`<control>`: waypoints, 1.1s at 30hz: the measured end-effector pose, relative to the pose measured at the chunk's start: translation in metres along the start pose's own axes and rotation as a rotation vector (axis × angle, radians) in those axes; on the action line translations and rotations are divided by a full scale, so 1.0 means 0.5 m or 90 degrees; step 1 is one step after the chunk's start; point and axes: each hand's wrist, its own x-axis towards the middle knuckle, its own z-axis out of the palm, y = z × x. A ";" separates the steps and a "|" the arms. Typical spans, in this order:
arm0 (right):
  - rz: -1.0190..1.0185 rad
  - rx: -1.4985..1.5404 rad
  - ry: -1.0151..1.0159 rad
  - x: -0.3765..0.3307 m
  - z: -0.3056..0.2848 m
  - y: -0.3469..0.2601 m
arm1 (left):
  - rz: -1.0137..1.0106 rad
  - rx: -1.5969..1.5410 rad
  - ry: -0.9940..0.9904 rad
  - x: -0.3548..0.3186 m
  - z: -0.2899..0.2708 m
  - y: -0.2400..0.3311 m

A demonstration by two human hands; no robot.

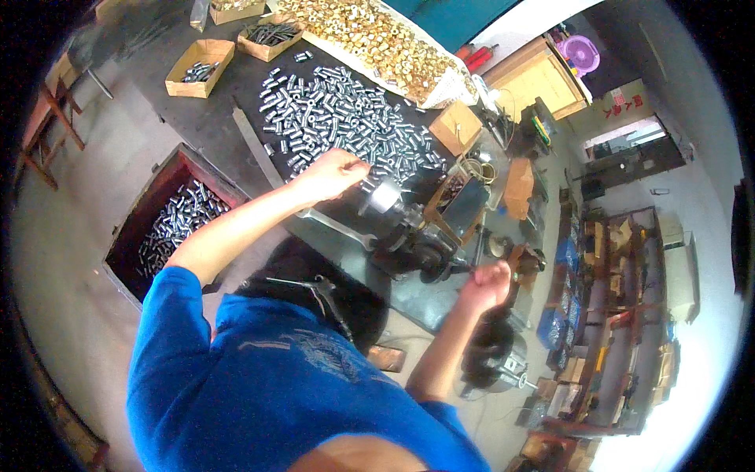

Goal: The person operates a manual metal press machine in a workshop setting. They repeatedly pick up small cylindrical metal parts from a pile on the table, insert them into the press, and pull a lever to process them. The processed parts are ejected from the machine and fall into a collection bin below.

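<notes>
Mid-cycle at small black machine (409,236), centre frame. Left hand (334,171) curled, fingertips pinched at a small silver sleeve right by the round chuck end (383,197); exact piece in pinch too small to confirm. Right hand (486,285) fisted round a dark lever handle (465,270), lower right of machine.

Step in hand, as judged: feeding one piece into chuck while lever hand stands ready. Next move likely needs piece seated straight, fingers pulled clear of chuck before lever swings.

Stock: heap of silver sleeves (346,114) spread on dark counter (212,126), upper centre, touching distance behind left hand. Brass pieces (373,39) piled at top centre. Cardboard boxes (200,67) w/ more parts, upper left. Wooden bin (169,224) left of frame, below counter edge, part-filled w/ silver pieces. Wrench (334,228) flat on counter just under left forearm.

Room: tight. Counter edge runs diag. beside left arm; bin opening just beyond. Machine body between both hands. Right side crowded – small boxes, shelving, clutter lower right. Freest path for left hand: back up toward heap. Lever arc near machine base, little spare.
</notes>
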 end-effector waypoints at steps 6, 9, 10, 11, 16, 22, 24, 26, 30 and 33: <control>0.163 0.085 -0.066 -0.083 -0.091 -0.007 | -0.023 -0.078 0.053 -0.018 -0.048 -0.017; 0.286 0.067 -0.063 -0.102 -0.127 0.027 | -0.052 -0.055 0.105 -0.056 -0.104 -0.036; 0.307 0.017 0.004 -0.101 -0.139 0.047 | -0.062 -0.065 0.117 -0.071 -0.127 -0.053; 0.302 0.012 0.009 -0.095 -0.144 0.069 | -0.070 -0.076 0.129 -0.085 -0.148 -0.066; 0.274 -0.109 0.065 -0.031 -0.134 0.125 | -0.140 -0.015 0.329 -0.198 -0.246 -0.138; 0.233 -0.176 0.105 -0.033 -0.102 0.125 | -0.225 0.499 0.440 -0.310 -0.354 -0.252; 0.273 -0.162 0.088 -0.040 -0.106 0.117 | -0.188 0.748 0.358 -0.325 -0.374 -0.266; 0.268 -0.176 0.128 -0.033 -0.135 0.125 | -0.066 0.654 0.350 -0.286 -0.348 -0.210; 0.283 -0.110 0.099 -0.030 -0.164 0.132 | 0.092 0.657 0.333 -0.162 -0.274 -0.125; 0.254 -0.149 0.074 -0.046 -0.143 0.123 | 0.009 0.751 0.282 -0.077 -0.236 -0.078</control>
